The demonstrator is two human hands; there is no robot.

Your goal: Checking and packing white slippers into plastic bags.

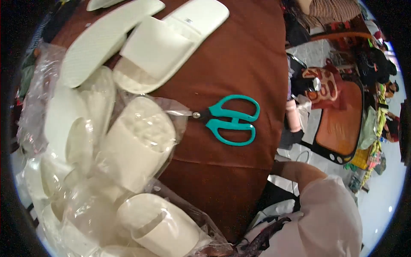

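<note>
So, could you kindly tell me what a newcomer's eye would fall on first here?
Most likely the teal-handled scissors, vivid against the brown tablecloth near the middle, blades pointing left. Next would come the pale slippers crowding the left side, several in clear plastic. Off to the right, beyond the tablecloth, an orange-backed chair also draws the eye.

slippers [156,48]: off-white | scissor handles [235,121]: teal | tablecloth [222,184]: reddish-brown | chair back [340,122]: orange, black-edged
</note>
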